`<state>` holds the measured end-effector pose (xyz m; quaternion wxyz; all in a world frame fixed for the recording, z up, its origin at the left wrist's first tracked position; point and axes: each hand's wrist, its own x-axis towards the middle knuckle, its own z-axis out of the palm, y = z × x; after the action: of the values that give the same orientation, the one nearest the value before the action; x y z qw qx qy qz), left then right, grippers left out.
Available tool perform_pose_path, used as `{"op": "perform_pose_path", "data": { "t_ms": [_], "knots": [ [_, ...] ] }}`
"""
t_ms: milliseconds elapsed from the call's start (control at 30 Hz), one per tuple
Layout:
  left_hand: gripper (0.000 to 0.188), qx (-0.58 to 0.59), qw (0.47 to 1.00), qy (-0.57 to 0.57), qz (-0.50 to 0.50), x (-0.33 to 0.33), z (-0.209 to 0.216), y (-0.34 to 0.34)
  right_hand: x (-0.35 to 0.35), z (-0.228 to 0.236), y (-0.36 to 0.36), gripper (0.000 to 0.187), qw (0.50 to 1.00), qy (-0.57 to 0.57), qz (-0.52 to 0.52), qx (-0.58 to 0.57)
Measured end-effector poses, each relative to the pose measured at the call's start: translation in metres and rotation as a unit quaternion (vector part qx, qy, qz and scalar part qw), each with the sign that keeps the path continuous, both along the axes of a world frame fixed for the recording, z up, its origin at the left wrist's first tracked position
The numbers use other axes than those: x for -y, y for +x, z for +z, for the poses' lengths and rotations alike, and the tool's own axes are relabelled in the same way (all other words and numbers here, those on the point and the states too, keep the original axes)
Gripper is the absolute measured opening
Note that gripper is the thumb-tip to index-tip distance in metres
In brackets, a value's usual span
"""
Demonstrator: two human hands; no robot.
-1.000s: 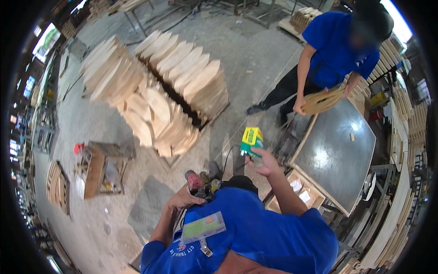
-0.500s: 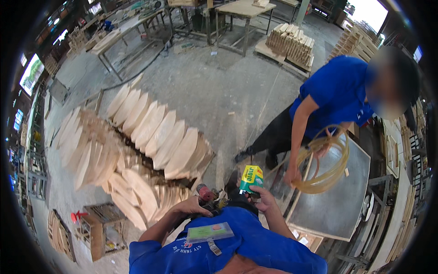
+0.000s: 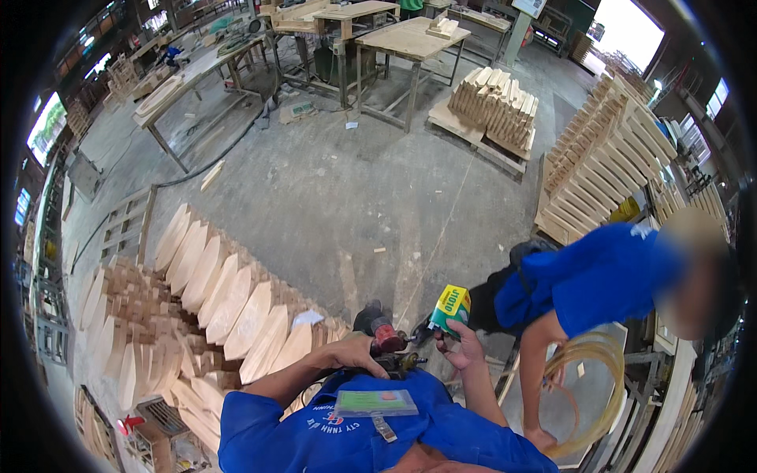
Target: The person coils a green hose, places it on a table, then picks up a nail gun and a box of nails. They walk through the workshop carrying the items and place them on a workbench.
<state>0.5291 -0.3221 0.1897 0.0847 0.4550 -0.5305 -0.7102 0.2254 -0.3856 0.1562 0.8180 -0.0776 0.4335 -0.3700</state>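
My left hand (image 3: 356,354) is closed round a hand-held tool (image 3: 387,337) with a red round end and a dark body, close against my belly. Its exact kind cannot be made out; a brass-coloured part shows on its right side. In my right hand (image 3: 465,348), fingers and thumb grip the lower end of a small yellow-and-green box (image 3: 451,307), held up in front of me. The tool and the box are apart.
Stacked pointed wooden pieces (image 3: 229,303) stand at the left. On my right a co-worker in blue (image 3: 611,276) bends over with a coiled yellowish hose (image 3: 605,370). Ahead are a worktable (image 3: 410,39), a loaded pallet (image 3: 493,110) and a tall wood stack (image 3: 603,158).
My view has shifted, showing more of the floor ahead. The co-worker has bent lower at the right, bringing the hose coil down. Both my hands keep their hold on the tool and box.
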Motion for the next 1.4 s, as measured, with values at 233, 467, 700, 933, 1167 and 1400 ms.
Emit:
{"op": "perform_pose_path", "data": {
  "t_ms": [233, 467, 700, 933, 1167, 1400],
  "knots": [
    [0.06, -0.115, 0.991, 0.057, 0.033, 0.17, -0.035, 0.057, 0.151, -0.038, 0.043, 0.03, 0.995, 0.085, -0.059, 0.008],
    [0.073, -0.108, 0.985, 0.114, 0.076, 0.332, 0.002, 0.151, 0.333, -0.038, 0.107, 0.034, 0.995, 0.078, -0.06, -0.018],
    [0.074, -0.078, 0.971, 0.124, 0.189, 0.427, 0.018, 0.237, 0.487, -0.039, 0.187, 0.042, 0.996, 0.084, -0.036, -0.026],
    [0.076, -0.073, 0.954, 0.083, 0.279, 0.542, 0.002, 0.297, 0.661, -0.065, 0.27, 0.042, 0.993, 0.101, 0.051, -0.012],
    [0.079, -0.118, 0.924, 0.107, 0.347, 0.688, -0.013, 0.36, 0.86, -0.058, 0.367, 0.038, 0.988, 0.067, 0.138, -0.022],
    [0.077, -0.132, 0.887, 0.086, 0.435, 0.812, 0.022, 0.406, 1.048, -0.019, 0.477, 0.033, 0.965, -0.033, 0.253, -0.059]
  ]
}}
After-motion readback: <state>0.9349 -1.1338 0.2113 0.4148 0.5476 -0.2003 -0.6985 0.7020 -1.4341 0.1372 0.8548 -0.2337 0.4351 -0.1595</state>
